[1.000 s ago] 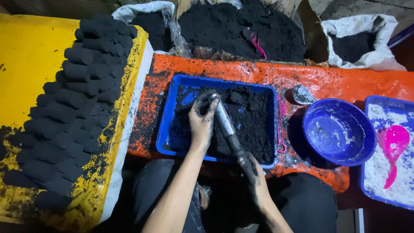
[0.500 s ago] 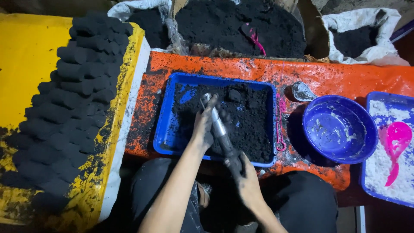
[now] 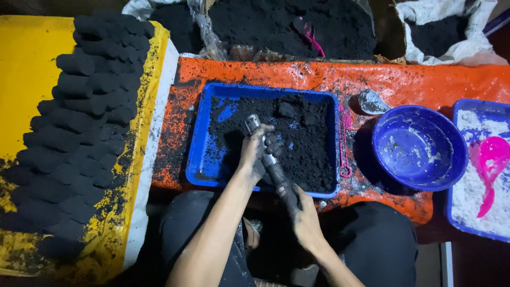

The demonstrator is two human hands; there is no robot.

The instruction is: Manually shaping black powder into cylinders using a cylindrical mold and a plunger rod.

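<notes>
A blue tray [image 3: 197, 143] filled with black powder sits on an orange board in front of me. A narrow metal tube [image 3: 268, 154] slants over the tray, its upper end near the tray's middle. My left hand [image 3: 254, 150] wraps the tube near its top. Lower down, at the tray's near edge, my right hand [image 3: 304, 215] grips the tube's other end. Both hands are smeared with black powder.
Several rows of black moulded cylinders [image 3: 79, 122] lie on a yellow sheet [image 3: 26, 69] at the left. A blue bowl [image 3: 419, 146] and a tray of white powder with a pink scoop [image 3: 491, 165] stand at the right. Sacks of black powder [image 3: 287, 24] lie beyond the board.
The tube and both hands have drawn back toward me, to the tray's near side, and my left hand has closed more tightly round the tube's upper part.
</notes>
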